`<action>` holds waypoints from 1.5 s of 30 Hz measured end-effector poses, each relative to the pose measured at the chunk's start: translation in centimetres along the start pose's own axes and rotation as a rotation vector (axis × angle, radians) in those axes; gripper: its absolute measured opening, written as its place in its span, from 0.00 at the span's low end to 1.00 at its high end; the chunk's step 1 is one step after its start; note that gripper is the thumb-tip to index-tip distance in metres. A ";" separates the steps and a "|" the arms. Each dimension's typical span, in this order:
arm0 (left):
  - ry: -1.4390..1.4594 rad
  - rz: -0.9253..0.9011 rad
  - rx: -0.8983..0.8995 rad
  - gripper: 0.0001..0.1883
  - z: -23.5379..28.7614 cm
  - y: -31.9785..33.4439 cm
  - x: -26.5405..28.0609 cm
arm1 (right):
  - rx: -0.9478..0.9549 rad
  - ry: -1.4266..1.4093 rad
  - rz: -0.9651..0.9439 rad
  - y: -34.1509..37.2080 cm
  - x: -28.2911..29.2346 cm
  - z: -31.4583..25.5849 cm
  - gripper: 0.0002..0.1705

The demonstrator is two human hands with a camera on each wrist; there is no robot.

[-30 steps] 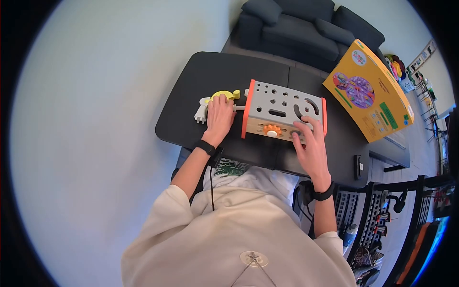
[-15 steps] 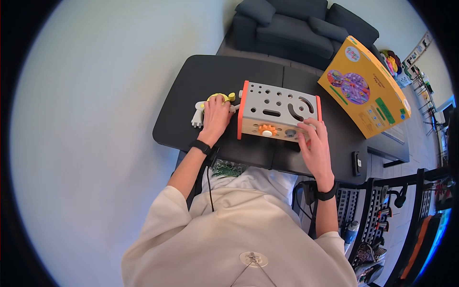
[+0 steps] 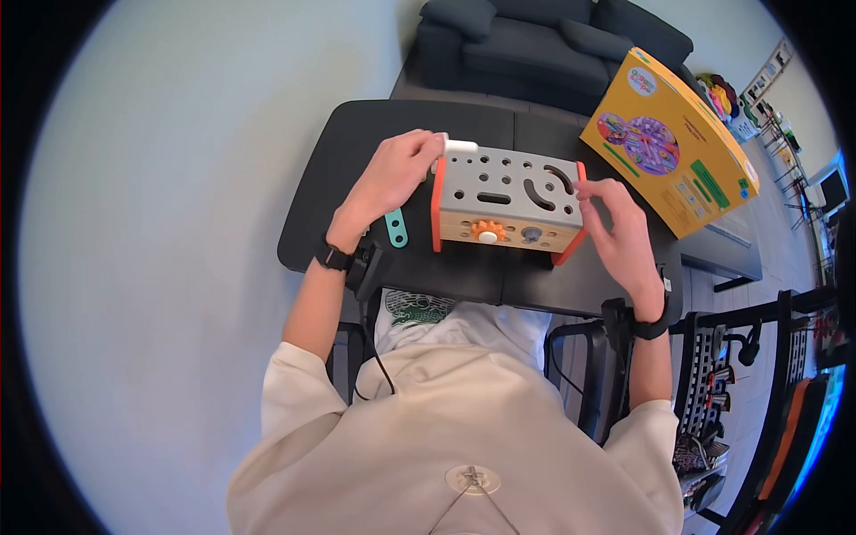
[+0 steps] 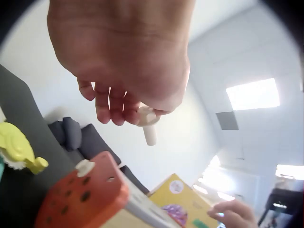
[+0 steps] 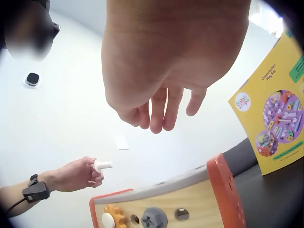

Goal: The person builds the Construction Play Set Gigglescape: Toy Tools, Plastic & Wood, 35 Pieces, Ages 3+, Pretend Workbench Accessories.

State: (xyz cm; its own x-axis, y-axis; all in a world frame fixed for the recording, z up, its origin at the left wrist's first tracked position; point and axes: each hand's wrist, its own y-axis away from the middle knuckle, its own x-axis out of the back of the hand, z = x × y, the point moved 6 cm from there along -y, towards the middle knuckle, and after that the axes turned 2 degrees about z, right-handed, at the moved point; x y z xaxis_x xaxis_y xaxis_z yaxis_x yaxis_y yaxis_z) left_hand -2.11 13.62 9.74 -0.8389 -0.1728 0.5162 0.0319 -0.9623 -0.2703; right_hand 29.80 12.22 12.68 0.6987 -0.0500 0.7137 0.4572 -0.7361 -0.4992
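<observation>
A white bolt is pinched by its head in the left hand, above the left end of the toy workbench; the left wrist view shows the bolt pointing away from the fingertips. The workbench has a grey holed top, red ends, and an orange gear and grey bolt on its wooden front. Beside its right end hovers the right hand, fingers loosely bent, holding nothing. A teal strip lies below the left hand. In the left wrist view, a yellow piece rests on the table.
The black table carries the workbench near its middle. A large yellow box stands at the right, behind the workbench. Farther back is a dark sofa, and a black rack is at the lower right.
Up from the table pieces, the left hand has risen with a white bolt in its fingers. The right hand has moved away from the workbench front to its right end. The teal strip is now visible.
</observation>
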 end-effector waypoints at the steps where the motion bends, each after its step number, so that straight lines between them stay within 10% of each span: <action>1: 0.055 -0.084 -0.012 0.23 1.3 -0.6 -0.8 | -0.005 0.006 0.003 -0.4 0.6 -0.2 0.13; 18: -0.416 -0.359 -0.113 0.30 9.5 -6.0 -15.5 | -0.046 -0.036 -0.271 -4.7 3.1 3.3 0.15; 45: -0.352 -0.435 -0.099 0.22 9.6 -5.1 -16.7 | 0.087 0.166 -0.499 -4.1 0.5 4.2 0.13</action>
State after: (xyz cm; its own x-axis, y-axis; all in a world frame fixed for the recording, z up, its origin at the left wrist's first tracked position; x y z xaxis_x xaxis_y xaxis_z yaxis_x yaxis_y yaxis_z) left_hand 16.98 19.40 10.32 -0.5315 0.1589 0.8320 -0.3413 -0.9391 -0.0387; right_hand 30.52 18.06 13.03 0.2913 0.1811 0.9393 0.7608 -0.6391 -0.1127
